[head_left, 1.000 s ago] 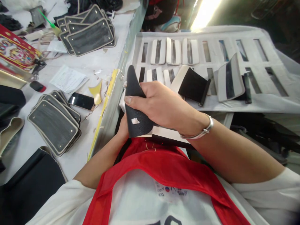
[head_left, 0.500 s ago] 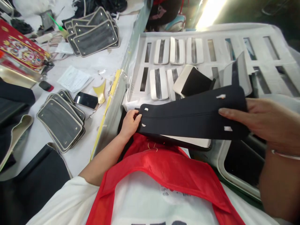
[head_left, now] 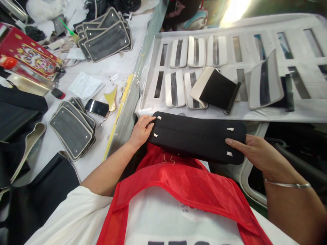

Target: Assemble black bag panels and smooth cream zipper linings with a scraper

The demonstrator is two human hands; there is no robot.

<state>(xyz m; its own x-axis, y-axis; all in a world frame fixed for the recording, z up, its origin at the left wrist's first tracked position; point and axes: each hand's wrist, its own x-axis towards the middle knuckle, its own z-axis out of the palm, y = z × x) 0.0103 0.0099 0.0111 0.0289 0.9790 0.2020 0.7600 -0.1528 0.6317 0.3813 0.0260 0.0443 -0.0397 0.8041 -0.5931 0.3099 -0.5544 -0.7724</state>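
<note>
A long black panel [head_left: 194,134] with rounded corners and small white tabs near both ends lies in front of my body, above the red apron [head_left: 173,177]. My left hand [head_left: 143,131] grips its left end between thumb and fingers. At the right end, my right hand [head_left: 251,149] holds it with the thumb on top, beside the lower white tab; the other fingers are hidden underneath. Just beyond the panel, a folded white-and-black piece [head_left: 219,88] rests tilted on the white slotted rack [head_left: 230,115].
Several white pads with dark stripes [head_left: 174,89] sit on the rack, and a larger one [head_left: 267,81] leans at right. On the left table [head_left: 109,71] are stacked grey panels [head_left: 73,131], a phone [head_left: 97,107], papers [head_left: 84,85] and a red box [head_left: 33,51].
My right hand has moved left and down, lowering the panel's right end. The panel now covers the white-edged layer seen beneath it before. My left hand stays at the left end.
</note>
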